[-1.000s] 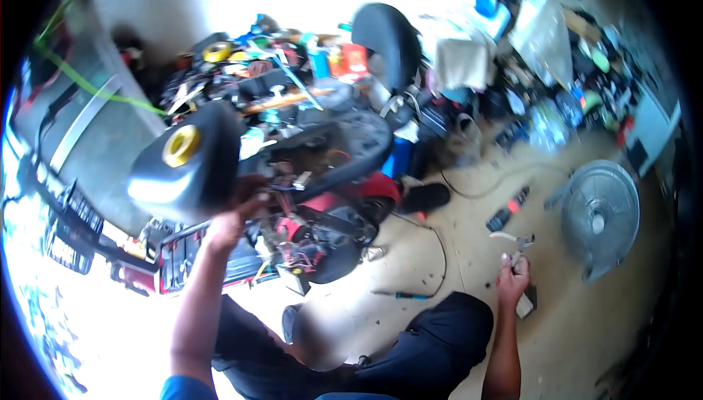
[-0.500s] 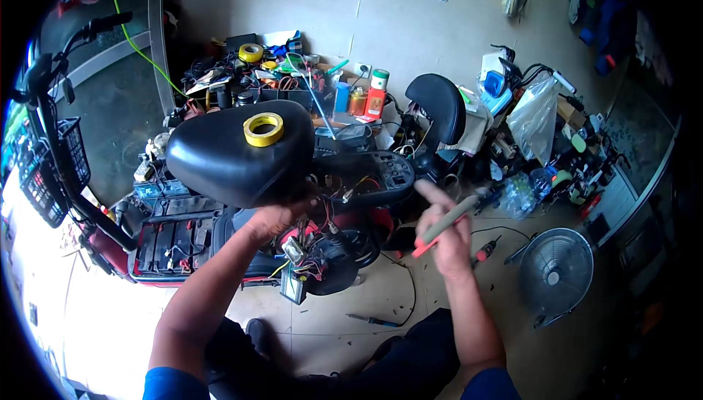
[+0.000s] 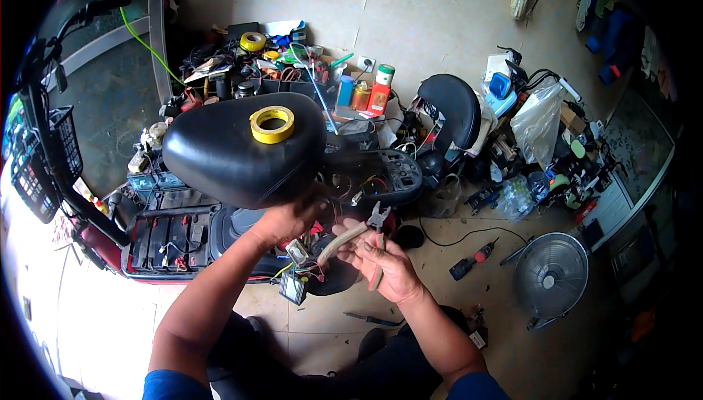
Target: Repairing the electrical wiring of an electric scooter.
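Cutting pliers [image 3: 378, 217] with worn beige and reddish handles rest in my right hand [image 3: 392, 268], jaws pointing up and handles spread apart. My left hand [image 3: 289, 221] is closed under the edge of a black scooter seat [image 3: 220, 151], beside a bundle of thin wires [image 3: 340, 206]. The seat's shadow and my own fingers hide what is pinched there. A roll of yellow tape [image 3: 272, 135] lies on top of the seat. Below my left hand, a boxy module [image 3: 294, 288] hangs from the wiring on the scooter's side.
Tools and parts crowd the bench [image 3: 293, 89] by the wall. A soldering iron [image 3: 373, 319], a cordless drill [image 3: 472, 259] and a round metal fan [image 3: 551, 281] stand or lie on the floor. The scooter's open battery bay [image 3: 172, 239] is at the left.
My right hand has come left, toward the wires, and turned the pliers so their jaws point up with handles spread. My left hand stays by the seat edge.
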{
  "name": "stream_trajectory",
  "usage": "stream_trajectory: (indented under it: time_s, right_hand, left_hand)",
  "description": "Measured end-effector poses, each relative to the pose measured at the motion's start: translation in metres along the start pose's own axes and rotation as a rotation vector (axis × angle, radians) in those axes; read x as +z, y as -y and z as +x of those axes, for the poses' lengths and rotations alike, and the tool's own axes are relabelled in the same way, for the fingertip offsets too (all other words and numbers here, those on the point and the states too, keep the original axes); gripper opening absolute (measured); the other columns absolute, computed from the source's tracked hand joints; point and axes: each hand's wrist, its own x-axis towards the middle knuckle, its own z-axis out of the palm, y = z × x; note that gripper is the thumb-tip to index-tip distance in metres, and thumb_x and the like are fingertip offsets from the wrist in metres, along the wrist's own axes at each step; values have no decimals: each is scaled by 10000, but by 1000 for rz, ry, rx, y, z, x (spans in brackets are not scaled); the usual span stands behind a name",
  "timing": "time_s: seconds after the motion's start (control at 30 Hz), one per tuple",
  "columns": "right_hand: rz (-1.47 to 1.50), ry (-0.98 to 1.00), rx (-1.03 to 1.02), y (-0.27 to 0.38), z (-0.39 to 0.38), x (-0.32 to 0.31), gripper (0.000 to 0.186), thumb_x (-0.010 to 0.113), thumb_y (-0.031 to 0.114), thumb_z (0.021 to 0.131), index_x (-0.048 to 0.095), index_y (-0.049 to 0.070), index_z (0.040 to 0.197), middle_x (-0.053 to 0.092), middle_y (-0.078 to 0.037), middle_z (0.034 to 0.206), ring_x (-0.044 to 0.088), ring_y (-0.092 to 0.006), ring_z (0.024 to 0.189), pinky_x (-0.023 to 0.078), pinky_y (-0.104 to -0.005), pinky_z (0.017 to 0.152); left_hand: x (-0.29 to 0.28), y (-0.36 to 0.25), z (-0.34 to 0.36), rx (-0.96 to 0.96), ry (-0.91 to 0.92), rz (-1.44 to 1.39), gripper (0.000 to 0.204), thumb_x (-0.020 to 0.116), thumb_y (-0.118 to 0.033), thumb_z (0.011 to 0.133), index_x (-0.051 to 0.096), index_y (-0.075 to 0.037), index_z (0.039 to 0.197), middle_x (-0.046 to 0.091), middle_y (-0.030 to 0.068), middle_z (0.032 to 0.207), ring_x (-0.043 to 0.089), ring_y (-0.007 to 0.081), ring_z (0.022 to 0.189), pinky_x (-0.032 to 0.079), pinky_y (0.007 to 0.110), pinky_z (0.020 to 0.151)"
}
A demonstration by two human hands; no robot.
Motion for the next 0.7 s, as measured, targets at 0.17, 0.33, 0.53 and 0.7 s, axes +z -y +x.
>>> stream_trajectory:
  time_s: [0.17, 0.33, 0.53, 0.7]
  right_hand:
    - [21, 2, -87, -1, -2, -7, 591, 582, 210, 1031, 347, 27, 1542, 391, -182, 1565, 379, -314, 1454, 312, -532, 1192]
    - [196, 75, -49, -2, -3, -2, 489, 539, 218, 1058, 406, 58, 1500, 529, -168, 1408, 503, -331, 1349, 401, -579, 1129]
    - [-217, -152, 121, -3, -7, 4, 440, 493, 387, 1085, 509, 27, 1337, 590, -36, 939, 625, -129, 773, 539, -283, 638]
    - [30, -267, 234, 3, -7, 8, 436, 546, 388, 1059, 569, 19, 1292, 629, -32, 957, 541, -92, 693, 431, -230, 571]
  left_hand:
    - [6, -9, 1, -31, -15, 35, 279, 716, -180, 950, 626, -56, 1183, 633, 124, 1124, 632, 251, 1040, 517, 380, 915]
    - [18, -10, 2, 31, -206, 200, 284, 765, -155, 863, 645, -62, 1103, 645, 111, 1011, 657, 244, 908, 533, 366, 821]
    - [19, -27, 7, -196, -215, 4, 245, 729, -175, 844, 641, -41, 1029, 664, 99, 912, 657, 222, 869, 533, 348, 794]
    - [9, -28, 11, -348, -147, -156, 246, 724, -195, 846, 662, -16, 1004, 686, 97, 930, 664, 192, 864, 537, 335, 809]
